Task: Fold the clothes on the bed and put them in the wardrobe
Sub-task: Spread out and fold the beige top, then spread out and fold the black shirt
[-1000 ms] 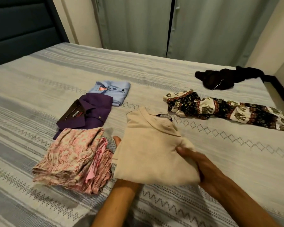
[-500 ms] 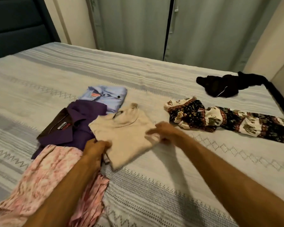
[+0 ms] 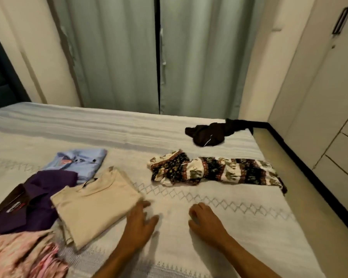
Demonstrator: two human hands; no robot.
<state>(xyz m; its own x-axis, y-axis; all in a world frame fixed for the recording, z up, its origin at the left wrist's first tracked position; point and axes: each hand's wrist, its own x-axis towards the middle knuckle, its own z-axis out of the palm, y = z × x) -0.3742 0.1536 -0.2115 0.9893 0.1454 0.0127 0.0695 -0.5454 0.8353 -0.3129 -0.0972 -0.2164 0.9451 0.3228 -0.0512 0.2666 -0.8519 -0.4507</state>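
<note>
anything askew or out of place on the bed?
Two garments lie unfolded: the elephant-print trousers strung out across the bed, and a dark garment bunched near its far corner. The beige top lies folded, partly over the purple shirt.

left hand [image 3: 139, 223] spread flat, right hand [image 3: 204, 221] loosely curled

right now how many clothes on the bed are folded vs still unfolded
Folded: 4, the light blue shirt, purple shirt, beige top, pink floral garment.
Unfolded: 2, the elephant-print trousers, black garment.
Total: 6
</note>
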